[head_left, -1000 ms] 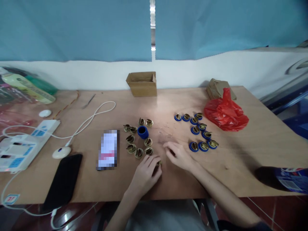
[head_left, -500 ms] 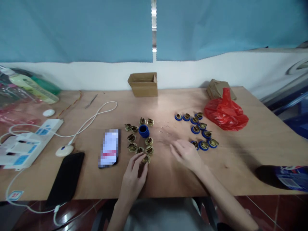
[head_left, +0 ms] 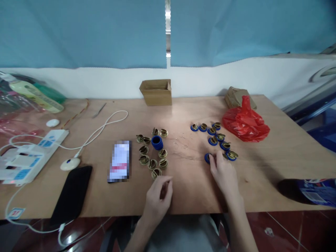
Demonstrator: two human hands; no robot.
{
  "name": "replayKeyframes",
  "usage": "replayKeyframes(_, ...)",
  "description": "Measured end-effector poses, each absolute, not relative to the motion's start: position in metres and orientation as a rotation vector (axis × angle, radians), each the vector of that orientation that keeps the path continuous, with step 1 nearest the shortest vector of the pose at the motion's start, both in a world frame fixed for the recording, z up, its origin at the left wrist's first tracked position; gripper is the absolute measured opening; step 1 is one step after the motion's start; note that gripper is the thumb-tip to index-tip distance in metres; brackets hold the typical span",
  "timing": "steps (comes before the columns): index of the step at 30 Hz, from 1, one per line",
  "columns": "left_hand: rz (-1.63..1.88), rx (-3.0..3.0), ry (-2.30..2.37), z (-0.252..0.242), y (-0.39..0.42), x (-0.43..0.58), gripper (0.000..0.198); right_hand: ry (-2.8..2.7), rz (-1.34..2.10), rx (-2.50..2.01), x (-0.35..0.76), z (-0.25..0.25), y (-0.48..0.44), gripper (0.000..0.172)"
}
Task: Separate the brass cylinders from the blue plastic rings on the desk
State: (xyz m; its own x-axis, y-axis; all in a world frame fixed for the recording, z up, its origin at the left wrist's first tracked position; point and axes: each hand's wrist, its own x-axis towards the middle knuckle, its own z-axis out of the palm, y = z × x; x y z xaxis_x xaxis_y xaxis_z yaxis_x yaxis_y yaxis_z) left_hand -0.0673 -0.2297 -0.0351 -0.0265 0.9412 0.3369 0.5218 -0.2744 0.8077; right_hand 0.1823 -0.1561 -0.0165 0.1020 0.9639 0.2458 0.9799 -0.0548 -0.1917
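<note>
My left hand [head_left: 158, 197] hovers over the table's near edge with its fingers loosely curled and nothing visible in them. Just beyond its fingertips lies a brass piece [head_left: 156, 173], the nearest of a cluster of brass pieces [head_left: 148, 154] around a blue cap [head_left: 156, 142]. My right hand [head_left: 223, 174] lies further right. Its fingertips are on a blue-ringed brass piece [head_left: 208, 157] at the near end of a curved row of blue-ringed pieces [head_left: 214, 134]. The hand hides part of that row.
A phone with a lit screen [head_left: 119, 161] and a dark phone [head_left: 72, 194] lie to the left, near a white cable [head_left: 102, 127] and power strip [head_left: 31, 154]. Behind stand a small cardboard box [head_left: 156, 91] and a red plastic bag [head_left: 245, 122]. Thin wire bits [head_left: 181, 143] lie mid-table.
My left hand set a brass piece down at the near end of the cluster and drew back. My right hand moved right onto the blue-ringed pieces.
</note>
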Motion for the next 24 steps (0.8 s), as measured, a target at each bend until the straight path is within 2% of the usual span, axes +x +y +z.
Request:
replayKeyframes(3, 1.022, 1.536, 1.376, -0.04, -0.227, -0.048, 0.024, -1.874, 0.074, -1.863, 0.165, -0.018, -0.168, 0.021)
replayKeyframes(7, 1.034, 1.17, 1.216, -0.047, -0.216, -0.034, 0.041, -1.841, 0.509, -1.545, 0.134, -0.018, -0.192, 0.014)
replayKeyframes(9, 1.048, 1.127, 1.239, -0.048, -0.211, -0.035, 0.041, -1.836, 0.629, -1.414, 0.119, -0.02, -0.203, 0.01)
replayKeyframes(13, 1.018, 1.193, 1.283, -0.046, -0.209, -0.046, 0.04, -1.89, 0.719, -1.185, 0.103, -0.027, -0.218, 0.012)
replayKeyframes(19, 1.026, 1.228, 1.268, -0.048, -0.218, -0.053, 0.04, -1.758, 0.85, -1.194, 0.098, -0.036, -0.222, 0.011)
replayKeyframes(24, 1.042, 1.341, 1.221, -0.048, -0.224, -0.055, 0.036, -1.649, 0.952, -1.278, 0.097, -0.037, -0.219, 0.026)
